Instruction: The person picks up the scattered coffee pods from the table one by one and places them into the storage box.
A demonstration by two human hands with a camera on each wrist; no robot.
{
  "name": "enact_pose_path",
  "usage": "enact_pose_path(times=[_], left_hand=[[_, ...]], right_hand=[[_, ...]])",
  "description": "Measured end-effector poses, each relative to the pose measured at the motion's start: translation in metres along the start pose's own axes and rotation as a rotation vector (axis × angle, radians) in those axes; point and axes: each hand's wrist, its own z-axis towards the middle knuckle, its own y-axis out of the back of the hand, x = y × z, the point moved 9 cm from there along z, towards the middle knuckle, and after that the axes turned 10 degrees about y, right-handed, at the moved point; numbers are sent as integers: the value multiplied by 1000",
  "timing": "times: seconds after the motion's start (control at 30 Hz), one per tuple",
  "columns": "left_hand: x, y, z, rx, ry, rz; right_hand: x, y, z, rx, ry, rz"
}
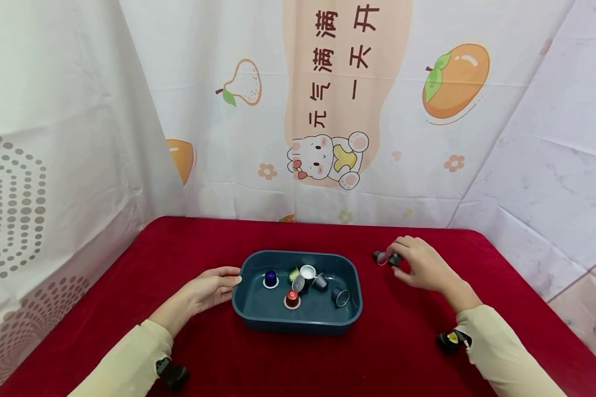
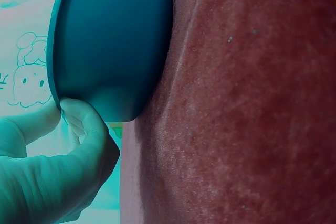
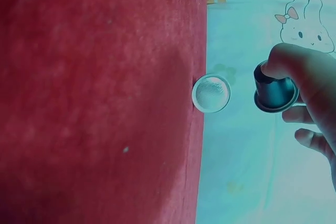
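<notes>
My left hand (image 1: 209,290) pinches the left rim of a dark blue plastic basin (image 1: 298,326) between thumb and fingers; the left wrist view shows the grip on the rim close up. To the right of the basin, my right hand (image 1: 421,266) holds a black coffee capsule (image 3: 274,92) between thumb and fingers, above the table. Beside that hand a second coffee capsule (image 1: 381,258) lies on its side, and its silvery foil lid (image 3: 211,94) faces the right wrist camera. Inside the basin are several capsules, among them a blue one (image 1: 270,278) and a red one (image 1: 292,299).
A red velvety cloth (image 1: 189,353) covers the table. Behind its far edge hangs a white printed curtain (image 1: 258,132) with fruit and a cartoon rabbit, and more sheets hang at both sides. Each wrist carries a small black camera (image 1: 173,375).
</notes>
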Motion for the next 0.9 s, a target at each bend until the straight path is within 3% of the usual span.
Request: enact_pose_path(times=[0.37,0.9], left_hand=[[1,1,0,8,-5,-6],[1,1,1,5,-1,-16]], right_hand=[[0,0,11,36,-42,-8],[1,1,27,38,-26,2]])
